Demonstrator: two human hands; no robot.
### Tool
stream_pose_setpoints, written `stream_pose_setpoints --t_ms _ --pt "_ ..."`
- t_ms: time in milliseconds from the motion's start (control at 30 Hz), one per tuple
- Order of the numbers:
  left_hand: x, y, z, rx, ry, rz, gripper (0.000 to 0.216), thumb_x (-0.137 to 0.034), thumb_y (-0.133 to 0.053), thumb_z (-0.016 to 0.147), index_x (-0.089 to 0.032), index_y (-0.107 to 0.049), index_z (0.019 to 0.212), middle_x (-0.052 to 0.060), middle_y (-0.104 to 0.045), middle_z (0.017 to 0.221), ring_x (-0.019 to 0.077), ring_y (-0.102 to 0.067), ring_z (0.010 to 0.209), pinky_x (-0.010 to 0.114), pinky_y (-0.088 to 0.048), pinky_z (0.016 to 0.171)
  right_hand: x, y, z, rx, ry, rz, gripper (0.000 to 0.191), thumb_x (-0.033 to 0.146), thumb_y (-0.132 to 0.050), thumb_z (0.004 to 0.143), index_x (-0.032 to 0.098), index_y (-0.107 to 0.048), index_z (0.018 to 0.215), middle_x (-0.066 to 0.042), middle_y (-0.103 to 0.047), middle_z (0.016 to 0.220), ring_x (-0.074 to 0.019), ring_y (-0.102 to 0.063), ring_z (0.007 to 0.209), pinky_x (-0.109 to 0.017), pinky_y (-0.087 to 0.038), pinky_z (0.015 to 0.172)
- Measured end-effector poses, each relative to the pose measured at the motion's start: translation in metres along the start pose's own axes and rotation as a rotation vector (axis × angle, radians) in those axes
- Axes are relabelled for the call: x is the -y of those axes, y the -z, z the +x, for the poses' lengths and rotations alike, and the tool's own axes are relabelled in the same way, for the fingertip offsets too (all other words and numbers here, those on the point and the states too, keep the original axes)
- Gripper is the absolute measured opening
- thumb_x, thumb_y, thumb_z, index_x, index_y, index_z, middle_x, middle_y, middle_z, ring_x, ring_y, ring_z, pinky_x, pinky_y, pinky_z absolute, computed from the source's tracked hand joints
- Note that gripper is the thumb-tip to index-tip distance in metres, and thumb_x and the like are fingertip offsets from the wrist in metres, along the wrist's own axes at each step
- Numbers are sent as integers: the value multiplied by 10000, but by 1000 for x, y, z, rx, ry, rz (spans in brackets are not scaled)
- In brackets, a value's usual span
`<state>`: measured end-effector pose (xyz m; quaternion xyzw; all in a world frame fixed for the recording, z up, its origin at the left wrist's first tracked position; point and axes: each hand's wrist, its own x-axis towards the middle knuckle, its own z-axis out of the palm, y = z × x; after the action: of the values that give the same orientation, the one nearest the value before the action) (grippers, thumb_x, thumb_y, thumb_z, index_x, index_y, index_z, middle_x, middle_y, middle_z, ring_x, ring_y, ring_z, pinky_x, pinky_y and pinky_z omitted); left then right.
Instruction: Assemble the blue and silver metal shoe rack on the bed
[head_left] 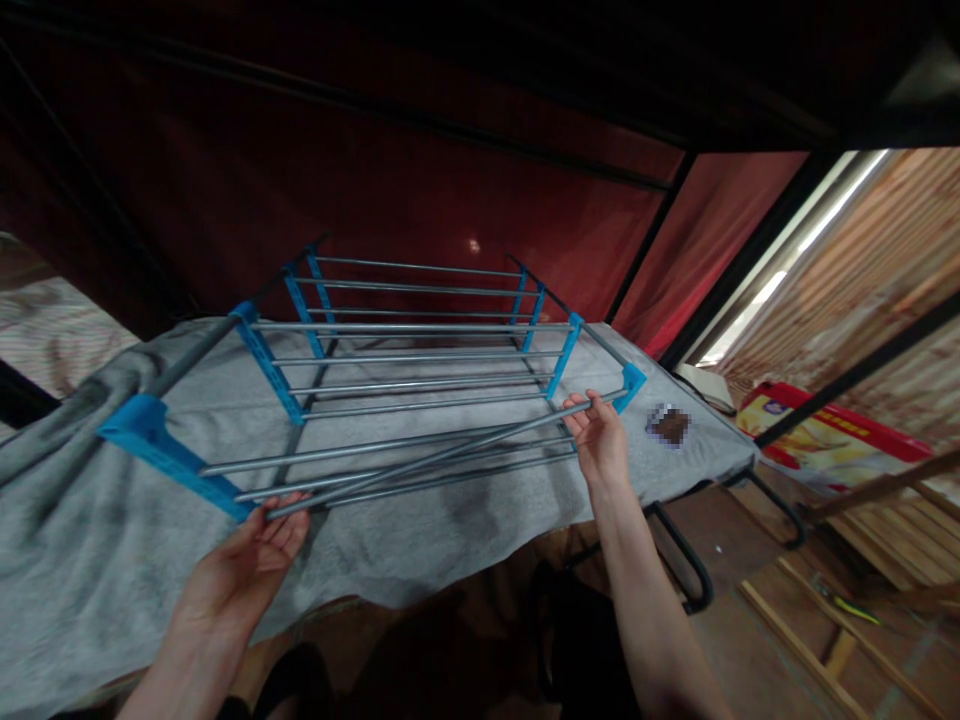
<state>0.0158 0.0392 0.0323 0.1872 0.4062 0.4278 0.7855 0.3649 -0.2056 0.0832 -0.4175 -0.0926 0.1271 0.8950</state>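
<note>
A rack of grey metal tubes and blue plastic brackets lies on a grey cloth. My left hand grips the near left end of a loose-angled metal tube, close to the lower end of the large blue bracket. My right hand holds the same tube near its other end, by the right blue bracket. This tube slants across the other near tubes, its right end higher in view. Whether either end sits in a bracket is hard to make out.
A dark red panel stands behind the rack. To the right are a red and yellow box, a black metal tube frame, and wooden slats. A small blurred-out patch lies on the cloth.
</note>
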Motion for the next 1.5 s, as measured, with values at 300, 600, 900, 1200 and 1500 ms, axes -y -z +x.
stream_pose_setpoints --t_ms 300,600,900,1200,1500 --pt "-2 8 5 7 -52 -11 275 -2 -411 892 -150 -625 802 70 -702 857 177 -719 827 292 -637 678 2 16 6 -95 -41 127 278 428 -495 885 189 -636 905 -64 -710 845 -156 -696 818 -329 -584 809" --pt "-2 6 4 4 -95 -30 256 -62 -433 944 -147 -623 795 51 -685 789 130 -688 692 220 -610 620 3 25 10 -144 -73 171 418 501 -368 945 204 -640 833 -22 -670 733 -133 -663 719 -302 -565 739" --pt "4 1 6 20 -133 -2 299 -66 -390 959 -151 -602 767 31 -665 747 118 -659 624 207 -576 566 7 26 13 -3 -33 218 455 541 -382 952 215 -600 719 20 -580 652 -109 -584 615 -283 -520 673" --pt "8 -5 0 -15 -120 14 311 -46 -404 939 -168 -582 714 16 -649 693 110 -635 594 189 -556 542 10 24 11 23 -26 301 494 538 -303 977 220 -541 684 32 -508 605 -107 -529 580 -284 -490 636" --pt "4 -1 4 -3 -131 3 296 -70 -403 961 -155 -594 752 16 -672 737 111 -654 654 192 -585 606 12 24 10 20 -75 260 461 543 -378 960 211 -599 728 9 -602 681 -115 -606 667 -293 -536 718"
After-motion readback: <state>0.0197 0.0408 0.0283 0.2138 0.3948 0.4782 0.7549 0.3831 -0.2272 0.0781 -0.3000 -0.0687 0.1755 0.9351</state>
